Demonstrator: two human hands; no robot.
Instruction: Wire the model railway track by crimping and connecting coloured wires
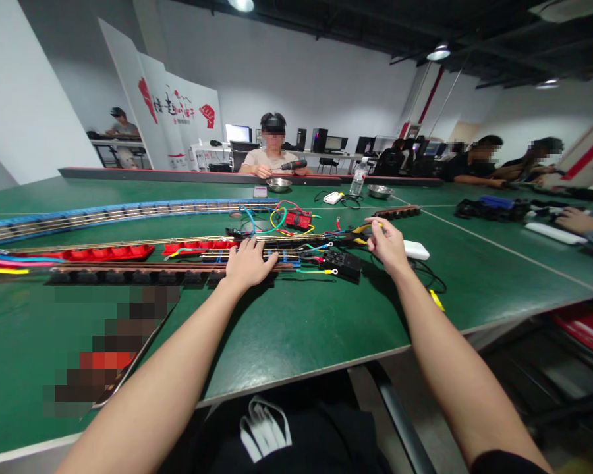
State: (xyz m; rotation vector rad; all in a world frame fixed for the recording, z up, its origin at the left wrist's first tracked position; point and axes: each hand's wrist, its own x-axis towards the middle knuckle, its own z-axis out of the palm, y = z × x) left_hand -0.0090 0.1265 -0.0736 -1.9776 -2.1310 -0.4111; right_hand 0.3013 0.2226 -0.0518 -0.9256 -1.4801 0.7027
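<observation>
My left hand lies with fingers spread on a group of long, narrow rail strips. Under and beside it are a blue-based rail section and a black-based rail strip. My right hand is closed, thumb and fingers together, on a yellow-handled tool that looks like pliers; its far end is hard to make out among dark parts. Between my hands sits a black connector block with coloured wires and ring terminals. Red rail holders lie left of my left hand.
A long blue rail curves across the left. Further back are a red connector block, metal bowls, and a water bottle. A white box lies by my right hand. Across the table, a person holds a power driver.
</observation>
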